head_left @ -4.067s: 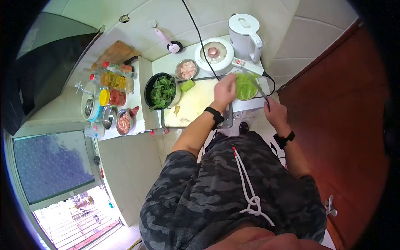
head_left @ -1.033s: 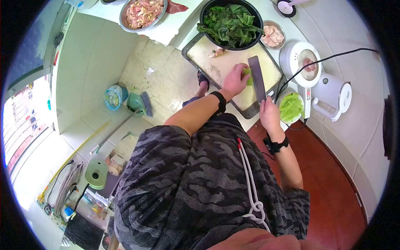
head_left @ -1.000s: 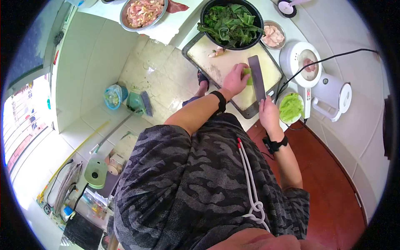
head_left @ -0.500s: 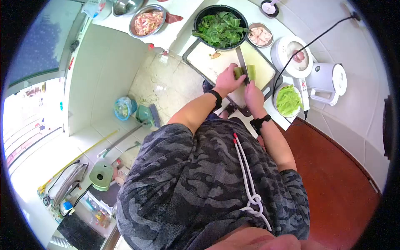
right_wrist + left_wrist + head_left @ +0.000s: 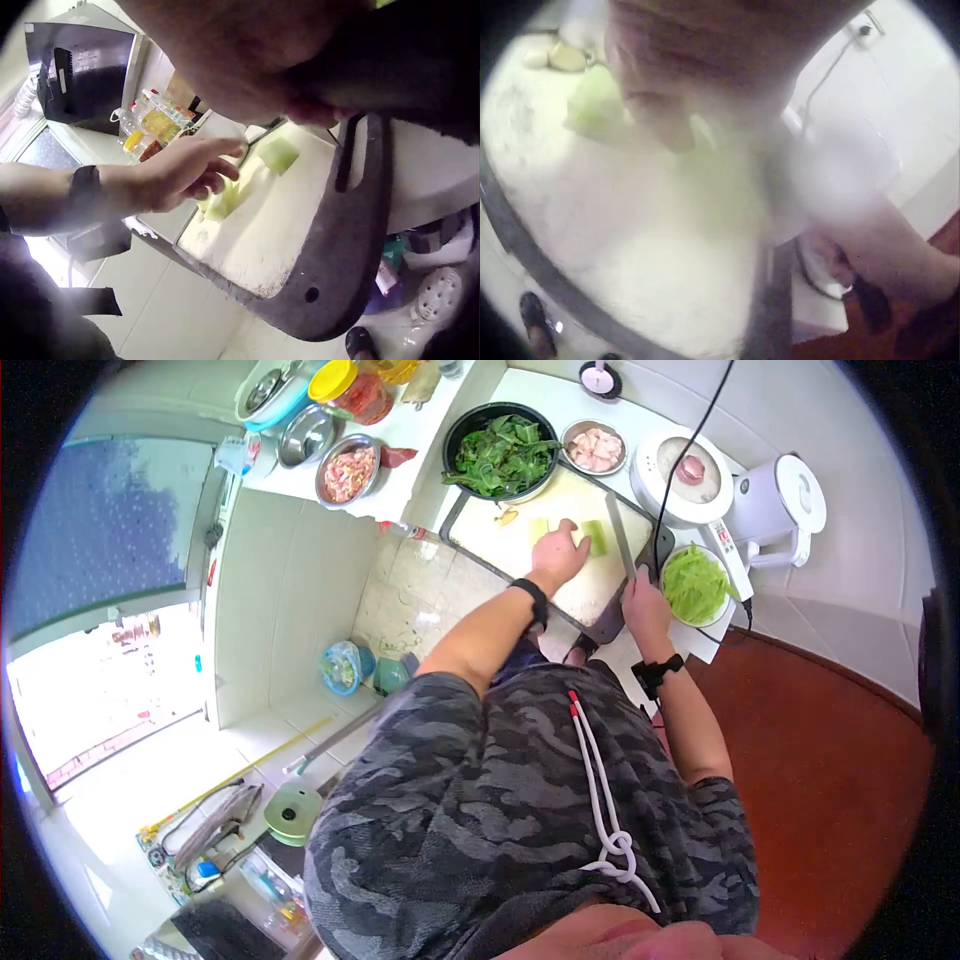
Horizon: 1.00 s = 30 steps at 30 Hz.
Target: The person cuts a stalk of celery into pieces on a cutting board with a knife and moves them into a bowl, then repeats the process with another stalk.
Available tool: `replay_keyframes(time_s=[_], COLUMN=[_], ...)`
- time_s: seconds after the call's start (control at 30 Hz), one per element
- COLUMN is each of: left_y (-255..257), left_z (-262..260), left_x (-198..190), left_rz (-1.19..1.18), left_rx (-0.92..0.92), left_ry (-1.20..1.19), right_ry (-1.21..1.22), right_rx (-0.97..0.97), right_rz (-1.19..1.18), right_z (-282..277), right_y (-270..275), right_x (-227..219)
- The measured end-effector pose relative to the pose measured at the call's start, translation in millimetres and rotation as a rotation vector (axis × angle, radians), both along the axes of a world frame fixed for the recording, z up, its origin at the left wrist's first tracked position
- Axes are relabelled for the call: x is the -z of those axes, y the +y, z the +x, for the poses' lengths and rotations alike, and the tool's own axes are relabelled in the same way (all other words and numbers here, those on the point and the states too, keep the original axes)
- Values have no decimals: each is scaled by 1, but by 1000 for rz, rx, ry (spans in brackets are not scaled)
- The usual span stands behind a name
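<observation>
Two chunks of peeled green stem vegetable lie on the cutting board [image 5: 575, 585], one chunk [image 5: 538, 528] on the left and the other chunk [image 5: 597, 538] on the right. My left hand [image 5: 560, 552] is over the board between them, fingers loosely bent and spread; the right wrist view shows this hand [image 5: 180, 174] near the left chunk [image 5: 219, 204], with the right chunk [image 5: 280, 156] beyond its fingertips. At the board's right side my right hand [image 5: 647, 608] grips a cleaver [image 5: 624, 532] by its handle, blade pointing away. The left wrist view is blurred.
A bowl of green slices [image 5: 697, 585] stands right of the board. Behind it are a pot of leaves [image 5: 505, 455], a bowl of pale meat [image 5: 594, 448], a white cooker [image 5: 685, 475] and a kettle [image 5: 775, 500]. A black cord [image 5: 690, 445] hangs past the board.
Earlier the right hand held the cleaver at the bowl of slices, then brought it onto the vegetable. The cleaver has since moved right, off the two chunks, and the left hand's fingers have loosened.
</observation>
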<state>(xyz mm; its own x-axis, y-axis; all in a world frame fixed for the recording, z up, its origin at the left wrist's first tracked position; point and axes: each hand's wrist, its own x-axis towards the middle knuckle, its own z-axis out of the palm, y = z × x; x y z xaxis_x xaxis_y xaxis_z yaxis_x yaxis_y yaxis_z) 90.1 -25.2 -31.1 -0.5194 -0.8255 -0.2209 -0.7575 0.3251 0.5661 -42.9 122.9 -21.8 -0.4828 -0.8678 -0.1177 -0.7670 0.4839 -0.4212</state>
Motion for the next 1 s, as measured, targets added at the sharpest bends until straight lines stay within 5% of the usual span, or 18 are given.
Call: replay_keyframes(time_s=[0.07, 0.23, 0.53, 1.0], left_y=[6, -7, 0, -5], left_z=[-18, -14, -13, -8], left_x=[28, 62, 57, 73], left_rz=[137, 331, 119, 231], left_rx=[-338, -412, -409, -410], left_ry=[51, 70, 77, 161], right_ry=[-1, -46, -16, -15], right_rx=[-23, -142, -204, -221], right_rz=[54, 61, 86, 59], right_z=[5, 22, 25, 21], right_y=[-2, -6, 4, -17], right_x=[-1, 1, -11, 5])
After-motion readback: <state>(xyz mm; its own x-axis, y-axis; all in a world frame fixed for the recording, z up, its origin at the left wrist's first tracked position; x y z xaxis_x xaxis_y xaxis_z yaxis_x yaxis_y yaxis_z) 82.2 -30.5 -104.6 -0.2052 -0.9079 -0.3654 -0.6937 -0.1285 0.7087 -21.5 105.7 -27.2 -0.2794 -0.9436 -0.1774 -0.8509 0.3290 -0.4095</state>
